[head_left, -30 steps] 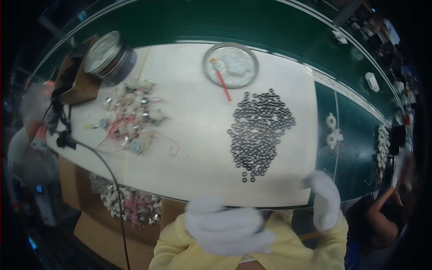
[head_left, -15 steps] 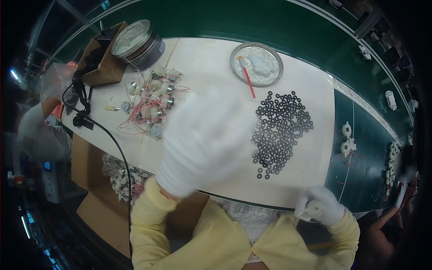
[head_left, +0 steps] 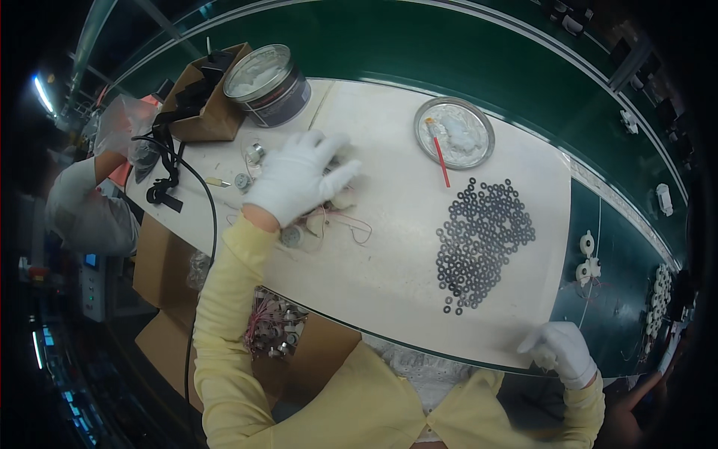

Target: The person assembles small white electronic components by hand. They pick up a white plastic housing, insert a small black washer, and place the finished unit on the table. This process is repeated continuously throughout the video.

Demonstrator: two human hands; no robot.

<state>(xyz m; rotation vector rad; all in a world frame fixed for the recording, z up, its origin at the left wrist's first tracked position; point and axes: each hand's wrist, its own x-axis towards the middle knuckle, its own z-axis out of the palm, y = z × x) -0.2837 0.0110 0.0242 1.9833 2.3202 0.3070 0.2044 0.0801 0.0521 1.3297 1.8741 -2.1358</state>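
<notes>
My left hand (head_left: 299, 176), in a white glove, lies palm down with spread fingers over a heap of small motors with thin red wires (head_left: 340, 198), covering most of it. A round silver motor end (head_left: 291, 237) shows beside its wrist. At the table's front right corner, my gloved right hand (head_left: 570, 352) is curled around a small off-white plastic part (head_left: 546, 361), mostly hidden by the fingers. Many small black rings (head_left: 482, 239) are spread on the white tabletop between my hands.
Behind the rings stands a round metal dish of white paste (head_left: 479, 156) with a red-handled brush (head_left: 441, 161). A paste tin (head_left: 273, 101) and a cardboard box (head_left: 202, 123) are back left. A black cable (head_left: 214, 224) hangs at left. A co-worker's arm (head_left: 82, 191) is far left.
My left hand has moved left and down onto the wired motors, its fingers now spread. My right hand stays near the front right corner with the off-white part. The whole view has shifted slightly.
</notes>
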